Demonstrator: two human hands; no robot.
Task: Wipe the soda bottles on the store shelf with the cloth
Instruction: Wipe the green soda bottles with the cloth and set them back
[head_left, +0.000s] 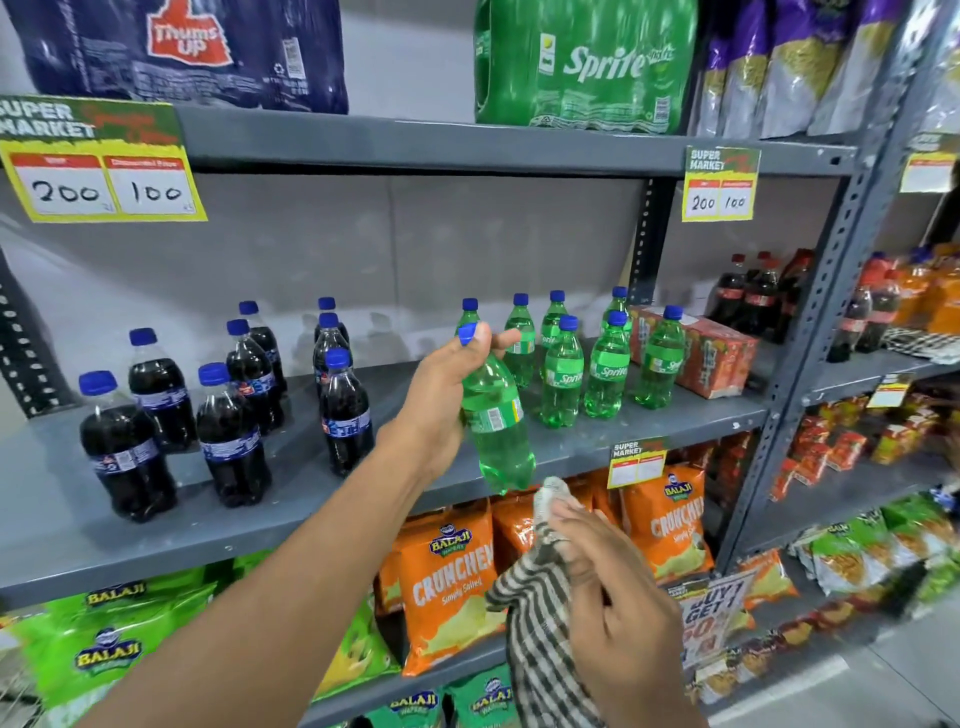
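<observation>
My left hand (441, 395) grips a green Sprite bottle (498, 431) by its neck and holds it tilted in front of the grey shelf (291, 488), clear of the shelf surface. My right hand (613, 597) is closed on a striped cloth (540, 613), whose bunched top sits just under the bottle's base. Several more green Sprite bottles (608, 369) stand on the shelf to the right. A group of dark cola bottles (234, 426) with blue caps stands to the left.
Orange juice cartons (711, 358) sit behind the Sprite bottles. Red-capped cola bottles (748, 296) stand at the far right. Snack bags (452, 587) fill the shelf below. Shrink-wrapped bottle packs (582, 62) rest on the shelf above. A grey upright post (810, 322) divides the bays.
</observation>
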